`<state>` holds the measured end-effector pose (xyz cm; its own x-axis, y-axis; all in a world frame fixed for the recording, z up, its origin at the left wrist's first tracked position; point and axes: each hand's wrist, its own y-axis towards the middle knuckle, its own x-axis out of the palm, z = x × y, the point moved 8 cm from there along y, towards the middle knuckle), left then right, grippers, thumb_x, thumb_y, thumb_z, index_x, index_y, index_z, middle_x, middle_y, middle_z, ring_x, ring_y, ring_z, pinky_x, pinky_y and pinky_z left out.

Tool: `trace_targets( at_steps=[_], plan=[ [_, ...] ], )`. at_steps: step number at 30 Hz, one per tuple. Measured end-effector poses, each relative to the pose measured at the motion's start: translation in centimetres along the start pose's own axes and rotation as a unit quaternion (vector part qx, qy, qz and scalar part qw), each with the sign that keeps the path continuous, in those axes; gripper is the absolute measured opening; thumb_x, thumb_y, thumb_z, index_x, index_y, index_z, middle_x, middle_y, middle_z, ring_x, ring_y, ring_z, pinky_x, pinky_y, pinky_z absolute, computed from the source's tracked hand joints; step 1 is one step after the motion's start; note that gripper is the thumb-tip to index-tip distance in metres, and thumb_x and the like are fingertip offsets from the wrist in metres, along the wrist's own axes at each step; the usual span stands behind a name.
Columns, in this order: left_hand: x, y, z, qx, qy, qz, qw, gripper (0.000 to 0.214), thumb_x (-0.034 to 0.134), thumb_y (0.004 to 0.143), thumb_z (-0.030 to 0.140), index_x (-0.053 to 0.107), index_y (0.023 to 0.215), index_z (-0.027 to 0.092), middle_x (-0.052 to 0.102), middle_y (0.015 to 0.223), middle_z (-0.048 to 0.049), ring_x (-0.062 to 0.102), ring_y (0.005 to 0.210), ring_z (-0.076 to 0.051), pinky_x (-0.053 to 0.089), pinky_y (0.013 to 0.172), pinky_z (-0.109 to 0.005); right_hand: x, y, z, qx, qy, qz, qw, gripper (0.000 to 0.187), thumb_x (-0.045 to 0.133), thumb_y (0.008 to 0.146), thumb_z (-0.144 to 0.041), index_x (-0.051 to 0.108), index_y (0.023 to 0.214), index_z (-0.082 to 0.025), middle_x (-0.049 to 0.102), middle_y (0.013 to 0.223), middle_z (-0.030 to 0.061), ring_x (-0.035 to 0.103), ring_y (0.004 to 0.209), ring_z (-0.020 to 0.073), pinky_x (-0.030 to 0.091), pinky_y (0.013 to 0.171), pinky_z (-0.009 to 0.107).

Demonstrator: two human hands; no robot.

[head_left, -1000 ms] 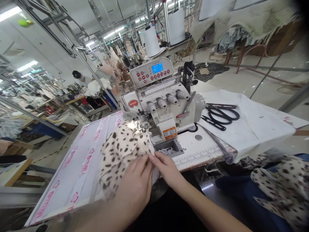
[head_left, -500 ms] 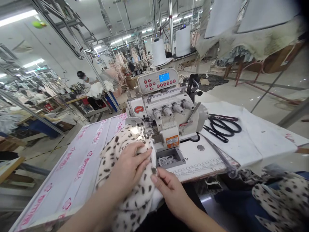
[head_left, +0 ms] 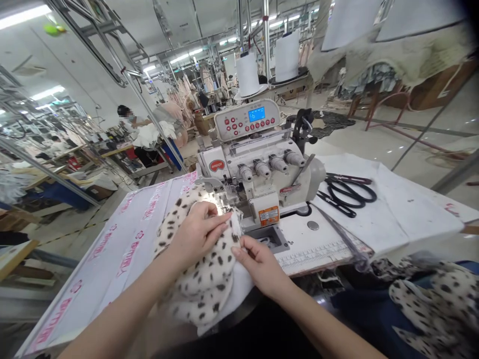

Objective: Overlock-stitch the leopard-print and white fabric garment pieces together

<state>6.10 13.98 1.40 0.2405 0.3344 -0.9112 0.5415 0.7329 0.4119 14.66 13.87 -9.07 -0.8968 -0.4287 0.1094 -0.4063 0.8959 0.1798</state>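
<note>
Co-worker [head_left: 130,122], standing at a distant bench, far left of overlock machine [head_left: 258,167]; hanging rails and pale garments beyond, under long strip lights. White table extension with pink print [head_left: 112,254], butted against left side of machine, offering flat support for cloth ahead of stitching area. Left hand [head_left: 196,232], just left of machine's presser foot [head_left: 227,197], fingers closed together and laid across spotted cream fabric [head_left: 209,284], apparently weighing layers down. Fabric on extension, bunched in soft folds, far end running up to presser foot, near end drooping over table's front edge. Thread cones [head_left: 267,65] on stand behind machine, feeding overhead guides. Right hand [head_left: 260,264], in front of machine, thumb and forefinger in narrow pinch on fabric's right edge, seemingly to keep that edge aligned with foot. Measuring scale [head_left: 316,259] along table front, right of machine. Black-handled scissors [head_left: 350,192] on white cloth [head_left: 396,214], right of machine, within easy reach. Spotted garment pile [head_left: 437,309] on dark blue surface, far right of machine. Polished pale floor and red-framed stools [head_left: 381,112] beyond.
</note>
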Motion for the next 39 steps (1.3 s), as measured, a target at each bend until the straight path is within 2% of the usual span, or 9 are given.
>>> trace_targets(
  at_steps=[3,5,11,18,22,25,29,32,39],
  plan=[
    [-1.1,-1.2,2.1,0.059,0.017,0.081,0.995,0.024,0.052,0.079,0.011,0.058,0.102,0.014,0.054,0.089,-0.0076,0.048,0.085,-0.017,0.044,0.073,-0.031,0.3,-0.4,-0.2,0.003,0.012,0.0,1.0,0.016,0.058,0.074,-0.028,0.048,0.067,-0.018,0.044,0.066,-0.0038,0.041,0.064,0.0122,0.034,0.061,0.022],
    [-1.4,-2.2,3.7,0.069,0.007,0.08,0.994,0.029,0.057,0.075,0.013,0.055,0.105,0.013,0.054,0.095,-0.0092,0.048,0.09,-0.018,0.044,0.078,-0.034,0.5,-1.0,-0.5,-0.001,0.015,-0.006,1.0,0.016,0.06,0.071,-0.025,0.049,0.062,-0.018,0.046,0.066,-0.0033,0.044,0.066,0.0127,0.035,0.062,0.022],
    [-0.2,-3.8,4.9,-0.067,0.032,-0.041,0.996,0.061,0.054,0.071,0.022,0.034,0.128,0.01,0.038,0.126,-0.0143,0.035,0.117,-0.026,0.036,0.098,-0.041,0.3,-2.5,-1.4,-0.037,-0.018,0.014,0.999,0.006,0.053,0.078,-0.023,0.057,0.077,-0.019,0.053,0.075,-0.0004,0.05,0.073,0.0149,0.038,0.068,0.024],
    [0.1,-2.4,4.2,-0.102,0.107,0.037,0.988,0.041,0.048,0.076,0.015,0.046,0.115,0.006,0.047,0.106,-0.014,0.044,0.102,-0.023,0.042,0.089,-0.038,-0.6,-2.6,-0.4,-0.038,-0.048,0.095,0.994,0.008,0.051,0.08,-0.021,0.058,0.085,-0.02,0.06,0.079,0.0007,0.053,0.073,0.0158,0.04,0.067,0.026],
    [0.0,-1.5,4.1,-0.114,0.12,0.047,0.985,0.041,0.052,0.075,0.026,0.049,0.11,0.006,0.047,0.103,-0.0141,0.046,0.099,-0.024,0.043,0.087,-0.038,0.0,-2.6,1.4,-0.007,0.037,0.094,0.995,0.033,0.052,0.077,-0.019,0.045,0.109,-0.023,0.056,0.071,-0.002,0.052,0.06,0.0137,0.04,0.055,0.023],
    [0.1,-1.1,3.3,-0.135,0.158,0.044,0.977,0.034,0.051,0.074,0.019,0.052,0.106,0.006,0.049,0.099,-0.0133,0.048,0.096,-0.024,0.044,0.083,-0.038,0.6,-2.5,2.2,0.015,0.096,0.08,0.992,0.052,0.056,0.075,-0.019,0.035,0.122,-0.024,0.055,0.069,-0.0024,0.053,0.06,0.0144,0.042,0.053,0.023],
    [-0.1,-0.7,2.5,-0.112,0.169,0.039,0.978,0.027,0.048,0.079,0.019,0.055,0.103,0.011,0.053,0.093,-0.0097,0.051,0.085,-0.021,0.046,0.074,-0.033,1.3,-2.1,2.4,0.022,0.092,0.044,0.995,0.023,0.058,0.074,-0.021,0.055,0.097,-0.02,0.057,0.069,-0.001,0.054,0.063,0.0151,0.042,0.055,0.024],
    [-0.4,-0.3,2.6,-0.077,0.149,0.048,0.985,0.02,0.046,0.082,0.019,0.057,0.096,0.013,0.055,0.089,-0.0075,0.053,0.081,-0.018,0.046,0.069,-0.028,1.1,-1.9,2.6,0.016,0.044,0.053,0.998,0.005,0.058,0.072,-0.02,0.056,0.077,-0.019,0.053,0.061,-0.0031,0.049,0.057,0.0132,0.039,0.051,0.022],
    [0.6,-0.8,3.9,-0.002,0.124,0.056,0.991,0.027,0.048,0.079,0.012,0.055,0.105,0.008,0.053,0.092,-0.0108,0.049,0.088,-0.02,0.046,0.076,-0.032,1.0,-1.5,2.5,0.016,-0.006,0.041,0.999,0.009,0.056,0.073,-0.019,0.048,0.069,-0.019,0.045,0.06,-0.0047,0.042,0.057,0.0115,0.033,0.051,0.02]
  ],
)
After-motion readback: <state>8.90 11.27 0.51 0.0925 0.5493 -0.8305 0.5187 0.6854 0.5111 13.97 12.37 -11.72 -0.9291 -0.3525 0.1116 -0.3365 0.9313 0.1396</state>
